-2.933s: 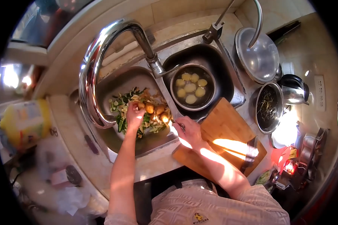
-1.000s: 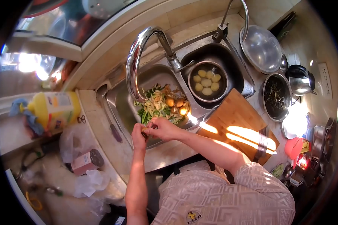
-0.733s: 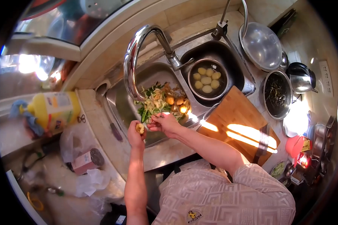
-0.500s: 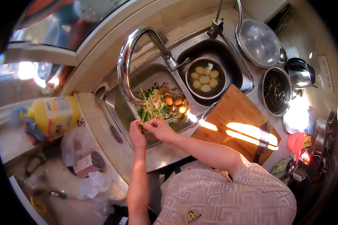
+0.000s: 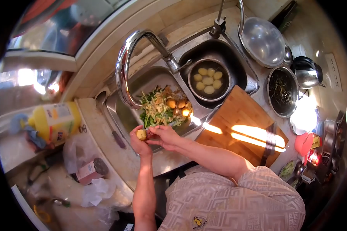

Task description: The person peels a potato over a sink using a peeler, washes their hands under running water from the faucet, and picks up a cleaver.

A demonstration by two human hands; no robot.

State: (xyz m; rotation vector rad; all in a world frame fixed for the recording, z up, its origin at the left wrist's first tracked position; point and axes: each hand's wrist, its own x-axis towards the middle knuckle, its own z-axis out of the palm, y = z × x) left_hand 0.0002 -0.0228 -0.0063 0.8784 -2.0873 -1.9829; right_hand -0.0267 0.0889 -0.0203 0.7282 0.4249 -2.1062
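Observation:
At the near edge of the left sink basin, my left hand [image 5: 142,148] is closed around a partly peeled potato [image 5: 141,134], its pale yellow flesh facing up. Close beside it on the right, my right hand [image 5: 166,137] has its fingers curled around a small tool, mostly hidden, that I cannot make out. Just beyond both hands, a heap of peelings and green leaves [image 5: 158,107] lies in the left basin [image 5: 124,115]. Several brown unpeeled potatoes [image 5: 171,103] rest on the heap's right side. Peeled potatoes [image 5: 208,81] sit in water in a metal pot [image 5: 191,86] in the right basin.
A chrome faucet [image 5: 121,73] arches over the left basin. On the right counter are a wooden cutting board [image 5: 231,111] with a cleaver [image 5: 270,144] on it, a bowl of dark strands [image 5: 282,92] and a large round lid [image 5: 263,42]. A yellow jug [image 5: 56,119] stands left.
The potato has turned, so more of its pale side shows. My right hand has shifted slightly right and down. The whole view has tilted a little.

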